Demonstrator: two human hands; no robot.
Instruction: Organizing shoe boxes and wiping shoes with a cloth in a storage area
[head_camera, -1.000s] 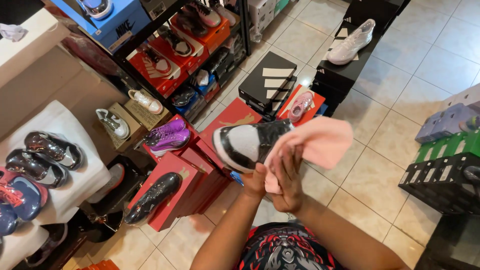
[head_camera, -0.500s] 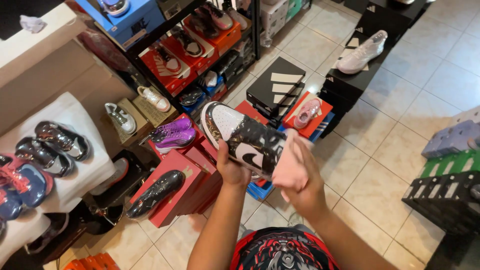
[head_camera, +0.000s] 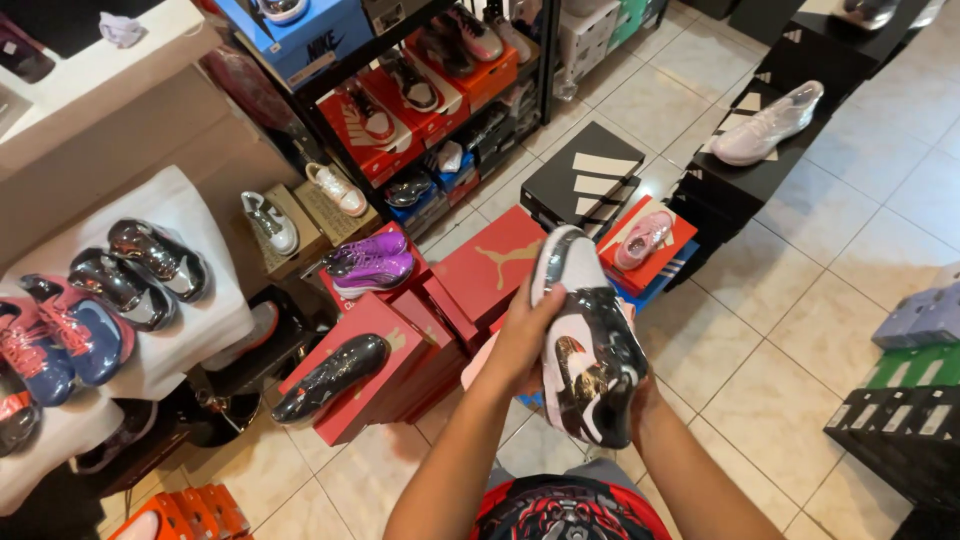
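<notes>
Black-and-white, glossy and patterned, the sneaker sits between both hands above the tiled floor, toe pointing away and sole side turned partly up. The left hand clasps its left edge with fingers curled over the white rim. The right hand is mostly hidden under the shoe, apparently cupping its heel end from below. A strip of pink cloth peeks out beneath the left hand. Just beyond lie red shoe boxes, one carrying a purple pair, another a black boot
</notes>
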